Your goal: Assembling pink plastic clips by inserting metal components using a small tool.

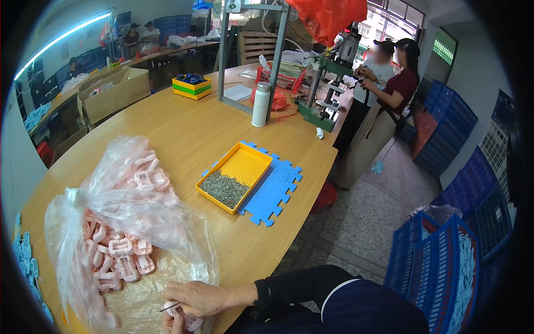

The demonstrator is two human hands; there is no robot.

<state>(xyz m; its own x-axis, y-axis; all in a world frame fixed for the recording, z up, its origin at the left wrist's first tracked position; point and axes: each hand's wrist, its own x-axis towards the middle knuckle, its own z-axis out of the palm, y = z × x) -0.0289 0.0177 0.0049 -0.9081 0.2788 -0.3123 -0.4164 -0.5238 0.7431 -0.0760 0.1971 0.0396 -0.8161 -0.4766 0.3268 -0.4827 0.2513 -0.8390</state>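
The left hand (pixel 177 324) is clamped on a pink plastic part (pixel 193 323) at the table's (pixel 167 125) near edge; the right hand (pixel 196 298) bends over it, its grip unclear. Beside them lies a clear bag (pixel 161 216) of pink parts (pixel 123 249). Toward the right edge, a yellow tray (pixel 246 163), partly filled with small metal pieces (pixel 223 190), rests on a blue mat (pixel 272 192), a white bottle (pixel 260 106) beyond.
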